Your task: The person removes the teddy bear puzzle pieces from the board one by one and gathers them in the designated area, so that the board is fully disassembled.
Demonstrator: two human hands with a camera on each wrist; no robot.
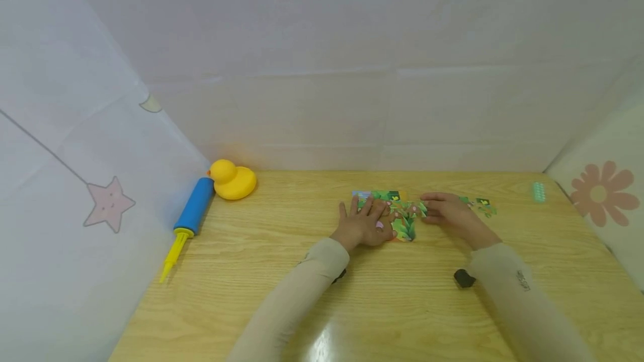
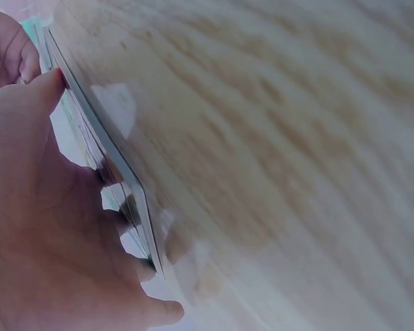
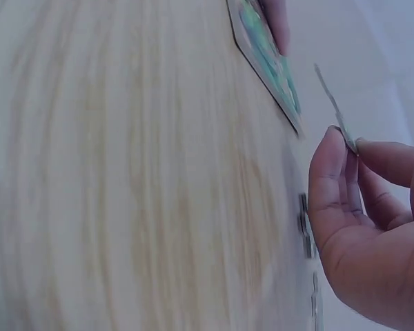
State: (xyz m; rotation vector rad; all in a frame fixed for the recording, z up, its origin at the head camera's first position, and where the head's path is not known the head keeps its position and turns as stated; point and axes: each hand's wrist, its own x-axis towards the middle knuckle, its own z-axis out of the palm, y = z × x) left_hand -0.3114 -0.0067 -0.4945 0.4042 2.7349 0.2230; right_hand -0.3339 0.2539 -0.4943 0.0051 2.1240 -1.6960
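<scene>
A colourful jigsaw puzzle (image 1: 404,230) with green leaves lies in a thin tray on the wooden table. My left hand (image 1: 363,229) rests on it with fingers spread, covering its left part. In the left wrist view the thumb and fingers lie along the tray's edge (image 2: 117,160). My right hand (image 1: 454,218) is just right of the tray. Between thumb and fingers it pinches a thin puzzle piece (image 3: 337,110), raised above the table and seen nearly edge-on in the right wrist view. Several loose puzzle pieces (image 1: 485,205) lie beyond the right hand.
A yellow rubber duck (image 1: 236,183) sits at the back left, beside a blue and yellow hand pump (image 1: 193,208). Near the back right corner lies a small pale green item (image 1: 539,191). Pale printed sheets (image 1: 312,110) enclose the table's back and sides.
</scene>
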